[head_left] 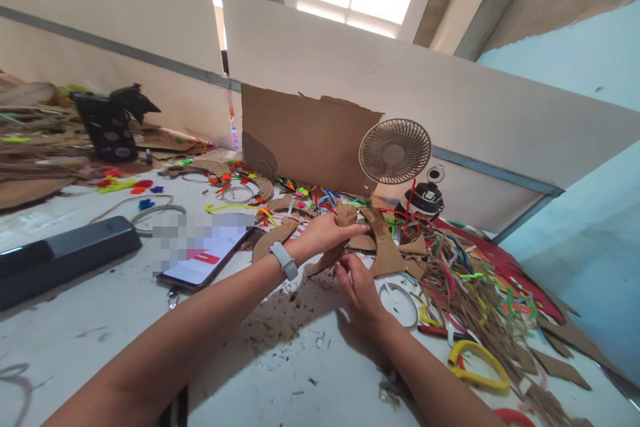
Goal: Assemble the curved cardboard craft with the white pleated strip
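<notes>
A curved piece of brown cardboard is gripped in my left hand, the thumb stretched to the right across it. That wrist wears a watch with a pale band. Just below, my right hand is closed, its fingertips curled together close to the cardboard's lower edge; what lies between them is hidden. Right of both hands is another cut cardboard piece with a curved edge. A rounded cardboard piece lies behind my left wrist.
A phone and a long black case lie left. A fan stands at the back before a cardboard sheet. Right are tangled twine and pipe cleaners, a metal ring and a yellow loop. A black cup stands far left.
</notes>
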Available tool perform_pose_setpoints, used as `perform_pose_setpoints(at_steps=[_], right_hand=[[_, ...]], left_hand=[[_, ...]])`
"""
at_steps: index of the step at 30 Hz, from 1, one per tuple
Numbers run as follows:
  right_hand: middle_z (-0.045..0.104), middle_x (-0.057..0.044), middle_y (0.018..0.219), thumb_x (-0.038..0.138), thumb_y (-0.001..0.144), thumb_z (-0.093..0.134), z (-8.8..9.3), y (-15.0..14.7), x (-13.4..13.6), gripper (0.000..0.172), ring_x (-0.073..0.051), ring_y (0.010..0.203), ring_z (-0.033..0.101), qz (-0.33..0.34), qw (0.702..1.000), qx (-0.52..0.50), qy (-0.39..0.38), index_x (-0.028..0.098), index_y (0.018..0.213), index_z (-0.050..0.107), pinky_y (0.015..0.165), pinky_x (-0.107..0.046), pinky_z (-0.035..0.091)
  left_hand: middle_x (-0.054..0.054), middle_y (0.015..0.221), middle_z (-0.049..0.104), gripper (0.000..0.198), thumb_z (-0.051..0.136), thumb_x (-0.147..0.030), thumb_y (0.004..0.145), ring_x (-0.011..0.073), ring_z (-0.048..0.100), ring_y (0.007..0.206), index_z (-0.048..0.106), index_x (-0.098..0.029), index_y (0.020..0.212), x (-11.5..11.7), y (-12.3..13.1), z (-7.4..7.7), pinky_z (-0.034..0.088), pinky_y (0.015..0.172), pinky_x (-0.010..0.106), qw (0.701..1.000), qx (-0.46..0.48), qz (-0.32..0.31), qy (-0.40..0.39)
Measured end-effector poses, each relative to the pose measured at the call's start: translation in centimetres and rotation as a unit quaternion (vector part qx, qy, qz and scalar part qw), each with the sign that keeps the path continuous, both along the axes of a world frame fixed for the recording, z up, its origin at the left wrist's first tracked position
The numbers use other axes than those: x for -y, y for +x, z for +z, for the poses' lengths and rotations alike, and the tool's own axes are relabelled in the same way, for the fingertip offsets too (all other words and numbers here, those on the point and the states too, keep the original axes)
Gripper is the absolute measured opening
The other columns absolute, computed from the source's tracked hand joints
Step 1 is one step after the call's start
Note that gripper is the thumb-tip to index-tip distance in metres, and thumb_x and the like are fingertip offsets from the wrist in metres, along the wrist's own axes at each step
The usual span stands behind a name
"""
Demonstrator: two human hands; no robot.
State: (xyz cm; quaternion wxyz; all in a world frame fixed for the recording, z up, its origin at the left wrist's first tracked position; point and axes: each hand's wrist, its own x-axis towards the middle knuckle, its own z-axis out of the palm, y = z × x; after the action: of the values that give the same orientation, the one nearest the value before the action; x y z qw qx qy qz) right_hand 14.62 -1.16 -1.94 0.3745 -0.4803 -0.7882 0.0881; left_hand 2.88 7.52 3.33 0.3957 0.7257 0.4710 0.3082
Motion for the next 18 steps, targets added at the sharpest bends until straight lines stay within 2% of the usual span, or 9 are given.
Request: perform_pose_setpoints(at_steps=[7,18], right_hand=[[0.057,-0.005,0.081,0.024,0.089,0.035,0.09,-0.06,0.06,0.016,-0.017,0.076,0.053,0.007,1.000,-0.013,0.001,0.019,0.086,0.049,0.067,-0.029,0.042],[0.057,-0.005,0.079,0.026,0.090,0.033,-0.12,0.06,-0.13,0.018,-0.017,0.076,0.054,0.010,1.000,-0.022,-0.003,0.019,0.085,0.049,0.065,-0.028,0.042]], left_hand=[[0.003,0.065,0.061,0.064,0.051,-0.076,0.052,0.0162,0.052,0.057,0.062,-0.017,0.073,-0.07,-0.15,-0.16,0.031,0.050,0.024,1.000,0.021,-0.019,0.010],[0.003,0.058,0.057,0.066,0.048,-0.080,0.049,0.0165,0.050,0.054,0.060,-0.017,0.064,-0.20,-0.06,-0.31,0.026,0.047,0.025,1.000,-0.019,0.008,0.019]])
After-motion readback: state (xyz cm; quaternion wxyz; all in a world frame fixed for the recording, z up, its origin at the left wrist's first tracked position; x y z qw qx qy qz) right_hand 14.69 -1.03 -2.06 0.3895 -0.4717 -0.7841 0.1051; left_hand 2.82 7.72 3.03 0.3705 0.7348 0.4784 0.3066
